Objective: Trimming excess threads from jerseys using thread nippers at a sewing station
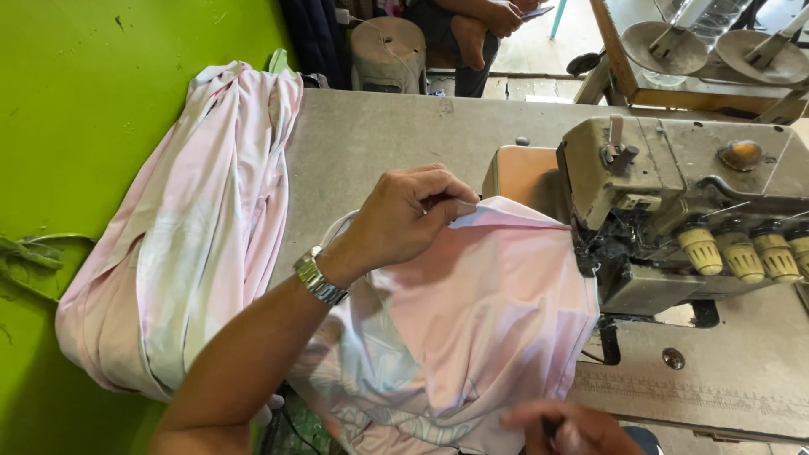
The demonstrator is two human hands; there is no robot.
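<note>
Head view. My left hand (404, 215) pinches the top edge of the pink cloth (489, 312), fingers (451, 205) closed narrow on the fold, right beside the sewing machine (674, 211). Metal watch (318, 276) on that wrist. The cloth drapes off the desk (379, 135) edge toward my lap, its right side touching the machine's front.

My right hand (577, 428) sits low at the frame's bottom edge, at the cloth's hem; mostly cut off, so I cannot tell whether its fingers grip or only rest there.

Pile of the same pink cloth (194, 227) lies on the desk's left side against the green wall (76, 118), well apart from the machine. Another person's arms (484, 17) show beyond the desk.

Judgement: to do this well, keep the pinched edge flat and the layers matched, with the cloth taut between both hands and fingers clear of the needle area.
</note>
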